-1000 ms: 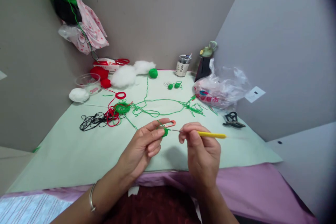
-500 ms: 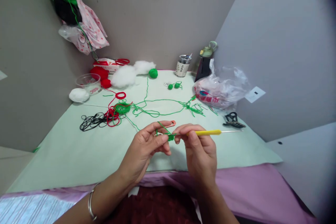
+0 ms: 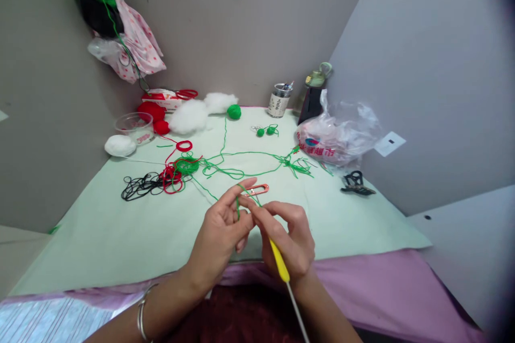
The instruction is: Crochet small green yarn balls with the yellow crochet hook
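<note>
Green yarn [image 3: 237, 208] runs over the raised index finger of my left hand [image 3: 219, 233], whose thumb and other fingers close on the yarn near the fingertips. My right hand [image 3: 289, 236] meets it there, its fingers wrapped round a crochet hook with a yellow handle [image 3: 279, 261]. The hook's metal rear end slants down toward my lap. Fingers hide its tip and the small green crochet piece. Just beyond the fingertips lies an orange cutter-like tool [image 3: 263, 188] on the pale cloth.
Tangled green yarn [image 3: 187, 165], black cord [image 3: 142, 187] and a red ring [image 3: 184, 146] lie left of centre. White stuffing [image 3: 189, 117] is behind. A plastic bag [image 3: 338, 134], pen cup [image 3: 280, 101] and black claw clip [image 3: 355, 183] stand or lie to the right.
The hook has swung from nearly level to pointing down toward me. My right hand has turned and moved left against my left fingertips, and the small green piece is now hidden.
</note>
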Tool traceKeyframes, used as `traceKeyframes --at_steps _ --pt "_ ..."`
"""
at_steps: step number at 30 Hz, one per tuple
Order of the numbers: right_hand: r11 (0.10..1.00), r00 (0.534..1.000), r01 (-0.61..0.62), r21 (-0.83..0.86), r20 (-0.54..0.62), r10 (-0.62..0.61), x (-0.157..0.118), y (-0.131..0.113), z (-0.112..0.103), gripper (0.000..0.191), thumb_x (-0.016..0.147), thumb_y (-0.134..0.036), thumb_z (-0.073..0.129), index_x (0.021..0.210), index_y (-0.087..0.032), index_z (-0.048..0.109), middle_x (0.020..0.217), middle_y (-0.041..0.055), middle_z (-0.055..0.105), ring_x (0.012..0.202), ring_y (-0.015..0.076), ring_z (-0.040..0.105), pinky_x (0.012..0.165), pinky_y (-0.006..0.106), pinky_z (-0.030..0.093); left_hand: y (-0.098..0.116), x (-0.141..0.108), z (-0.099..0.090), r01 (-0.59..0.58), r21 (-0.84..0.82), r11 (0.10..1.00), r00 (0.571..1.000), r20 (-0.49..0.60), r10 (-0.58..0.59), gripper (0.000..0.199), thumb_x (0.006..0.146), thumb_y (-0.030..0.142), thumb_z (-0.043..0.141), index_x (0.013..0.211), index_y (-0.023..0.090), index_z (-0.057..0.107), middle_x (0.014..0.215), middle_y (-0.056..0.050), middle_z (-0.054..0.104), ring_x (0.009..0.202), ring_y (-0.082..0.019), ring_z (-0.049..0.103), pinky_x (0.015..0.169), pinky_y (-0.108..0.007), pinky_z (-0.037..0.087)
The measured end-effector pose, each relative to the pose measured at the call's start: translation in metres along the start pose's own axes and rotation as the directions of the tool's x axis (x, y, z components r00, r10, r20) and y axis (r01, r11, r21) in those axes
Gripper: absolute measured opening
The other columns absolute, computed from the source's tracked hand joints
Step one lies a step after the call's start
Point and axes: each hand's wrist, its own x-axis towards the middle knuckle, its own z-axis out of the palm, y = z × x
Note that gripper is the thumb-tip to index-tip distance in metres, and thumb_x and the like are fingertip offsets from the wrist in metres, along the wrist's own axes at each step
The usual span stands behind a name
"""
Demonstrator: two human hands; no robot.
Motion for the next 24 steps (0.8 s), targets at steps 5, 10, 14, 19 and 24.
traceKeyframes --at_steps 5,10,14,19,24 --pt "0.818 0.902 -0.384 0.429 -0.015 0.431 0.003 0.002 -0.001 0.023 0.102 -0.014 0.055 0.103 -0.026 0.075 0.087 0.0036 0.068 0.077 0.018 0.065 0.07 0.035 0.055 0.008 0.005 -0.004 0.192 -0.222 0.956 0.978 0.126 -0.168 0.037 0.085 0.02 0.082 0.121 0.016 0.076 0.067 0.009 0.046 0.042 0.003 0.017 0.038 -0.011 0.018" --pt "0.679 0.865 -0.44 0.587 0.076 0.496 0.012 0.003 -0.001 0.021 0.103 -0.019 0.057 0.098 -0.025 0.076 0.09 0.0033 0.071 0.081 0.0175 0.066 0.073 0.034 0.055 0.008 0.003 0.002 0.083 -0.101 0.991 0.995 0.064 -0.077 0.04 0.081 0.026 0.087 0.12 0.024 0.078 0.09 0.002 0.061 0.041 0.005 0.033 0.038 -0.013 0.023" --pt "0.867 0.939 -0.334 0.369 0.052 0.339 0.006 0.002 0.002 0.026 0.099 -0.01 0.059 0.109 -0.027 0.076 0.096 0.0049 0.075 0.091 0.0198 0.071 0.079 0.036 0.059 0.001 0.003 0.003 0.013 -0.034 0.999 1.0 0.011 -0.012 0.045 0.079 0.029 0.088 0.122 0.022 0.077 0.085 0.002 0.063 0.043 0.001 0.04 0.04 -0.015 0.031" --pt "0.94 0.967 -0.241 0.241 -0.016 0.253 0.002 0.005 0.0 0.026 0.097 -0.01 0.063 0.109 -0.027 0.078 0.097 0.0063 0.073 0.087 0.0199 0.069 0.073 0.034 0.057 0.004 0.009 -0.003 0.202 -0.203 0.958 0.977 0.116 -0.181 0.039 0.083 0.024 0.084 0.12 0.016 0.078 0.062 0.008 0.046 0.043 0.0 0.025 0.039 -0.012 0.026" --pt "0.608 0.817 -0.488 0.627 0.082 0.571 0.012 0.01 -0.002 0.021 0.103 -0.022 0.057 0.094 -0.022 0.075 0.081 0.0016 0.066 0.067 0.0141 0.061 0.065 0.031 0.053 0.008 0.011 -0.001 0.138 -0.199 0.97 0.989 0.076 -0.126 0.032 0.08 0.02 0.085 0.111 0.016 0.08 0.066 0.006 0.053 0.042 0.001 0.03 0.039 -0.013 0.029"
